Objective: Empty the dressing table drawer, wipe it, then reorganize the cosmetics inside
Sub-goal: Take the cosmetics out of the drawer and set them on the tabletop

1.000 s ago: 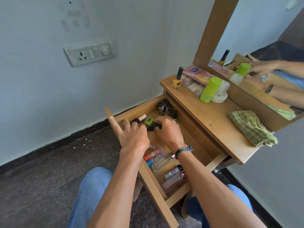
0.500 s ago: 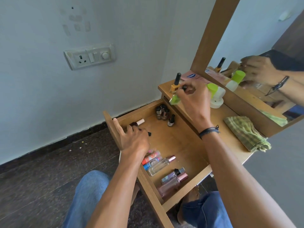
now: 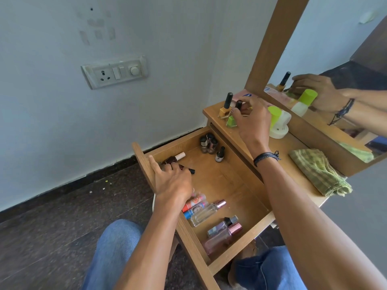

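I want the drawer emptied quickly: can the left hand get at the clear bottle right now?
Probably yes. The left hand is inside the drawer, and the clear bottle lies uncovered beside its wrist. It seems to hold a dark polish, which it must drop first.

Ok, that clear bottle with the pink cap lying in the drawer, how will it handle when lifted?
The clear bottle looks like glass, so probably fragile and slick. No coloured liquid shows inside, so it may be light. Its seemingly flat sides suggest sliding, not rolling, on the drawer floor.
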A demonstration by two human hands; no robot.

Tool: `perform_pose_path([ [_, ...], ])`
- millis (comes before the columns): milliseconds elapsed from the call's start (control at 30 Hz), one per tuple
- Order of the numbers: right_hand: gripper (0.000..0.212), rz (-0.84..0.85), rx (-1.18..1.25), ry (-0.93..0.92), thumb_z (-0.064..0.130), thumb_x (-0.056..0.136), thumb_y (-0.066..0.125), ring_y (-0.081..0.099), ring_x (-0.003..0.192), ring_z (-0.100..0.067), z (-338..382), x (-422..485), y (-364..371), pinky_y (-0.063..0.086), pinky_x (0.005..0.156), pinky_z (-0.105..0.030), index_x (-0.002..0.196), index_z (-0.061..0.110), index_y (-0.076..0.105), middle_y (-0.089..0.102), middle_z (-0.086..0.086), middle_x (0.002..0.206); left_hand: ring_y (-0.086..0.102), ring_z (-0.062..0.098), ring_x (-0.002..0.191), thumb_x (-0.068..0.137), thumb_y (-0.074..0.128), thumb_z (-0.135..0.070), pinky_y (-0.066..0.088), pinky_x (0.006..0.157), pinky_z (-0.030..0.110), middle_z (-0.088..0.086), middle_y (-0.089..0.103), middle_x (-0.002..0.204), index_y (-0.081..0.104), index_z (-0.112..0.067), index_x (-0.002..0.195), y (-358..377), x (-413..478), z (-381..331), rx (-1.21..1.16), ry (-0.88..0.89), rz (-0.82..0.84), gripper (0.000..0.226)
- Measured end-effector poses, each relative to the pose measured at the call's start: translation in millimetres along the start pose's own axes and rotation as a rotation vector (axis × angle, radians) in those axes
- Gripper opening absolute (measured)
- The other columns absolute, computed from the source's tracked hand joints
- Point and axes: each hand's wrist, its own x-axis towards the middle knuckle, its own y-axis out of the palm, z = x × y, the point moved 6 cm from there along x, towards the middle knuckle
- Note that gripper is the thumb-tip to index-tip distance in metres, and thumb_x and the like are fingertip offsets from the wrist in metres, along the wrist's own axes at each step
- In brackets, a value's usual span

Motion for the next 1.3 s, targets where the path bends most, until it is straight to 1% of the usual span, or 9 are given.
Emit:
perform_pose_path([
  [400, 0.042, -0.008, 0.114, 0.044, 0.005, 0.090, 0.065, 0.066, 0.104, -0.006, -14.5, -6.2, 8.8, 0.057, 0.091, -0.026, 0.128, 0.025, 0.063, 0.067, 0.004, 0.116, 0.041, 0.029, 0.140, 0.089, 0.065, -0.057, 0.005, 0.116, 0.071, 0.008, 0.043, 0.150, 0.048, -0.028, 0.143, -1.3, -0.5, -0.1, -0.070, 0.040, 0.016, 0.064],
  [500, 0.041, -0.106, 0.136, 0.032, 0.003, 0.092, 0.061, 0.063, 0.107, -0.008, -8.2, -29.6, 3.0, 0.054, 0.090, -0.022, 0.129, 0.021, 0.062, 0.061, 0.003, 0.120, 0.046, 0.026, 0.136, 0.088, 0.070, -0.047, 0.012, 0.120, 0.062, 0.006, 0.054, 0.141, 0.057, -0.026, 0.134, -6.7, -2.2, 1.3, -0.152, 0.016, -0.042, 0.052],
  [567, 0.031, -0.121, 0.098, -0.056, 0.004, 0.094, 0.060, 0.064, 0.098, -0.010, 0.0, -53.1, 4.6, 0.057, 0.085, -0.027, 0.122, 0.016, 0.064, 0.061, 0.001, 0.116, 0.049, 0.025, 0.133, 0.092, 0.068, -0.030, 0.017, 0.122, 0.054, 0.006, 0.062, 0.132, 0.062, -0.021, 0.124, -14.5, -4.2, 5.5, -0.228, -0.024, -0.126, 0.034],
  [700, 0.015, 0.153, -0.007, -0.224, 0.009, 0.096, 0.060, 0.062, 0.087, -0.008, 5.0, -99.2, 39.3, 0.058, 0.077, -0.030, 0.103, 0.013, 0.073, 0.064, 0.002, 0.107, 0.052, 0.030, 0.128, 0.093, 0.061, -0.014, 0.018, 0.124, 0.048, 0.010, 0.070, 0.117, 0.067, -0.013, 0.116, -26.0, -6.8, 20.2, -0.285, -0.111, -0.206, 0.024],
  [833, 0.019, 0.511, -0.182, -0.217, 0.016, 0.096, 0.062, 0.058, 0.105, -0.018, -10.6, -129.8, 85.8, 0.055, 0.086, -0.036, 0.110, 0.016, 0.074, 0.065, 0.000, 0.117, 0.055, 0.027, 0.121, 0.093, 0.060, -0.018, 0.007, 0.124, 0.049, 0.004, 0.072, 0.101, 0.064, -0.018, 0.095, -23.6, -9.8, 22.9, -0.236, -0.123, -0.152, 0.004],
  [900, 0.025, 0.609, -0.249, -0.179, 0.018, 0.093, 0.065, 0.052, 0.114, -0.021, -21.2, -138.3, 98.9, 0.052, 0.093, -0.037, 0.117, 0.018, 0.072, 0.063, 0.001, 0.121, 0.054, 0.024, 0.124, 0.093, 0.059, -0.022, 0.003, 0.124, 0.051, 0.001, 0.071, 0.104, 0.058, -0.023, 0.091, -19.0, -11.6, 19.3, -0.184, -0.114, -0.089, 0.003],
  [1033, 0.030, 0.682, -0.334, -0.189, 0.013, 0.092, 0.063, 0.049, 0.113, -0.023, -29.3, -148.8, 109.1, 0.048, 0.089, -0.035, 0.120, 0.019, 0.070, 0.062, 0.002, 0.123, 0.047, 0.025, 0.135, 0.093, 0.061, -0.030, 0.005, 0.124, 0.051, 0.005, 0.061, 0.133, 0.064, -0.023, 0.121, -11.9, -8.3, 15.5, -0.057, -0.087, -0.056, 0.029],
  [1133, 0.029, 0.681, -0.335, -0.157, 0.012, 0.090, 0.062, 0.053, 0.114, -0.024, -30.9, -148.4, 106.8, 0.047, 0.093, -0.036, 0.118, 0.018, 0.069, 0.063, 0.000, 0.123, 0.053, 0.023, 0.131, 0.095, 0.058, -0.028, 0.008, 0.123, 0.050, 0.005, 0.055, 0.140, 0.062, -0.024, 0.125, -11.6, -6.9, 14.3, -0.020, -0.071, -0.085, 0.031],
  [1300, 0.019, 0.631, -0.150, -0.033, 0.021, 0.092, 0.066, 0.059, 0.099, -0.012, -27.1, -138.5, 83.8, 0.051, 0.084, -0.027, 0.110, 0.026, 0.073, 0.060, 0.007, 0.115, 0.066, 0.021, 0.111, 0.097, 0.057, -0.026, 0.015, 0.122, 0.047, 0.006, 0.046, 0.147, 0.061, -0.022, 0.128, -12.5, -7.5, 11.0, 0.013, -0.039, -0.080, 0.031],
])
